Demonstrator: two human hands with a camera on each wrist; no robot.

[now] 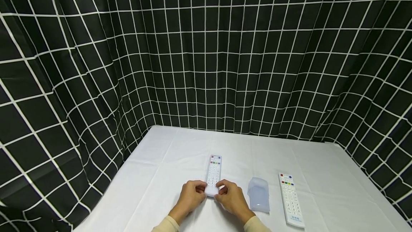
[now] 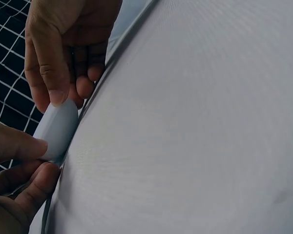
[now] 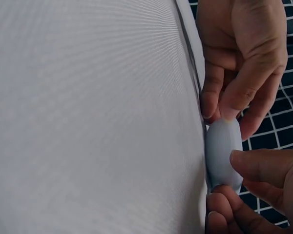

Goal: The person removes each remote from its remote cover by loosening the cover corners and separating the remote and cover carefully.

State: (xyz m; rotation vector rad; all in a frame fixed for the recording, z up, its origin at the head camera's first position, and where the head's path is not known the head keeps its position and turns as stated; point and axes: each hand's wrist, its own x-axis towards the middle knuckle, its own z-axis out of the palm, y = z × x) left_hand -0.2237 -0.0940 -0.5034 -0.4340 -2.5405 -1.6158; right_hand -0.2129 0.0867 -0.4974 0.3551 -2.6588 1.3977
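Observation:
A white remote control [image 1: 214,172], with rows of buttons and a few coloured ones at its far end, lies in a pale translucent cover [image 1: 211,191] near the table's front. My left hand [image 1: 191,195] pinches the cover's near end from the left. From the right, my right hand [image 1: 232,197] pinches the same end between thumb and fingers. Both wrist views show the smooth, rounded end of the cover [image 2: 58,127] between the two hands, close to the tabletop. The buttons are out of sight in those views.
Just right of my right hand lies another translucent bluish cover [image 1: 259,195]. Farther right, a second white remote control [image 1: 291,200] lies face up. A white cloth covers the table [image 1: 180,146], and a black curtain with a white grid [image 1: 206,63] surrounds its back and sides.

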